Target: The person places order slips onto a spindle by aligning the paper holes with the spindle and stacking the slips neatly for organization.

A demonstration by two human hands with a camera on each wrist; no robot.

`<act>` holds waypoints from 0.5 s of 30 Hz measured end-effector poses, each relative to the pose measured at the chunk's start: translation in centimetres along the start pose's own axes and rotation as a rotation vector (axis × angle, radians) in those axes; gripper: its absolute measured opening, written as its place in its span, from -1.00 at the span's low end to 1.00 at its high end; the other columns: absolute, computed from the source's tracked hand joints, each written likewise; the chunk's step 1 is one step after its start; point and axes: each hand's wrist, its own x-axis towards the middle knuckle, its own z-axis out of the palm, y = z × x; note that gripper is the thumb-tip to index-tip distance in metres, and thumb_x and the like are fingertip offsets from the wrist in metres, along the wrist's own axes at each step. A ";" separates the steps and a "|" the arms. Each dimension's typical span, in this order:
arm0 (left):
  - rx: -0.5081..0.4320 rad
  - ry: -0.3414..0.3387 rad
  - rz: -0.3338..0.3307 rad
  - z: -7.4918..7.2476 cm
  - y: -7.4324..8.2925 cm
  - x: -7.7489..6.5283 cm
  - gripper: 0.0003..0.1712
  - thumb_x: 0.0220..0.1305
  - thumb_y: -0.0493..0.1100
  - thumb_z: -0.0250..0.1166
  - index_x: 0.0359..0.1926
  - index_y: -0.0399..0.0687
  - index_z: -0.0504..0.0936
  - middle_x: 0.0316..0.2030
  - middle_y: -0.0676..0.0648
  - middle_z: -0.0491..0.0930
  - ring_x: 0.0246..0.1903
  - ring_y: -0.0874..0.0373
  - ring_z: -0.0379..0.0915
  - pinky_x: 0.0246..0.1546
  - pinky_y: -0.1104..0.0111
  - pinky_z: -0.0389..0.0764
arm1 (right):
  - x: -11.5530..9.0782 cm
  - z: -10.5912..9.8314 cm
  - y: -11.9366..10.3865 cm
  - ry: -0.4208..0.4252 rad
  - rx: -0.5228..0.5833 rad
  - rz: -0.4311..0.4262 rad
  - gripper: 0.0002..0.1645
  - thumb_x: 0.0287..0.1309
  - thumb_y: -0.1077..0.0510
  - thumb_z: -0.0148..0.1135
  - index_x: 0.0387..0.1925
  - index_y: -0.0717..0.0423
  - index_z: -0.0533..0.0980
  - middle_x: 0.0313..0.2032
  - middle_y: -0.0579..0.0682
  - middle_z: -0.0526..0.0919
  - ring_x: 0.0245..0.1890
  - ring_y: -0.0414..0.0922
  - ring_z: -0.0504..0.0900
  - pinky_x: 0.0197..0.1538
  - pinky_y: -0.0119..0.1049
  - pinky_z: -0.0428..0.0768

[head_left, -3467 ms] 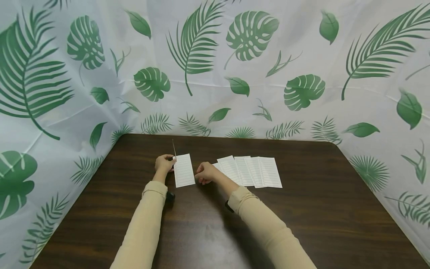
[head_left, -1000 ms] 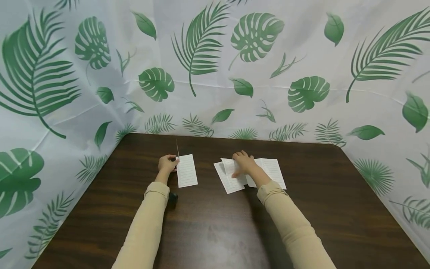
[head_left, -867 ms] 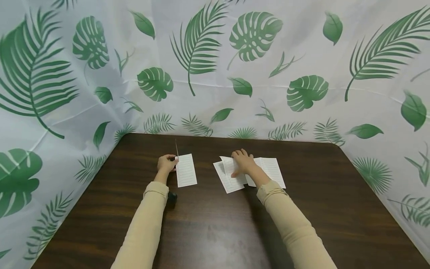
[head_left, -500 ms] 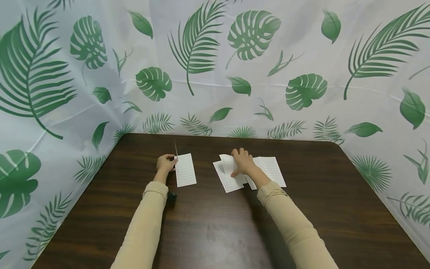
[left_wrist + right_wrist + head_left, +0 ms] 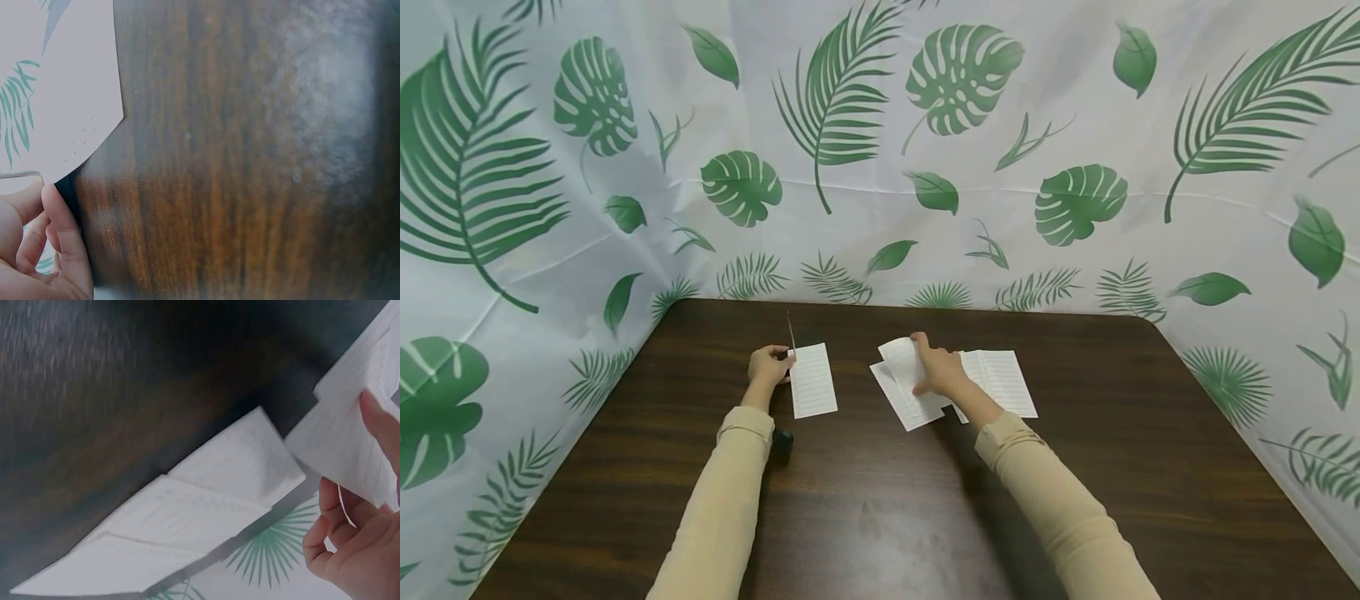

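At the left of the table, my left hand (image 5: 767,365) pinches a white lined paper card (image 5: 812,381) by its left edge; the left wrist view shows the card (image 5: 81,75) between thumb and index finger. A thin upright edge (image 5: 791,329) rises beside those fingertips. Further right, my right hand (image 5: 938,367) grips another lined paper card (image 5: 901,362), its far left corner bent upward. One more lined card (image 5: 895,396) lies partly under it. In the right wrist view, the thumb is on top of the held card (image 5: 340,444) and the fingers are below.
Several overlapping lined cards (image 5: 1003,383) lie on the dark wooden table (image 5: 880,517) to the right of my right hand. A leaf-patterned white sheet (image 5: 865,225) hangs around the table's back and sides.
My right hand has moved from beside the left card to the cards at the right, where it now lifts one card's far corner. The left hand keeps its grip.
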 end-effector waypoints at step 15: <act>-0.023 -0.016 -0.008 -0.1 0.0 -0.1 -0.62 0.27 -0.24 0.19 0.11 -0.25 0.52 0.20 -0.36 0.33 -0.70 0.34 0.32 -0.62 0.55 0.58 | 12.6 15.3 13.6 0.120 0.179 -0.054 -0.20 -0.12 -0.07 0.46 0.10 0.30 0.43 -0.05 0.24 0.62 -0.11 0.14 0.62 -0.12 -0.09 0.59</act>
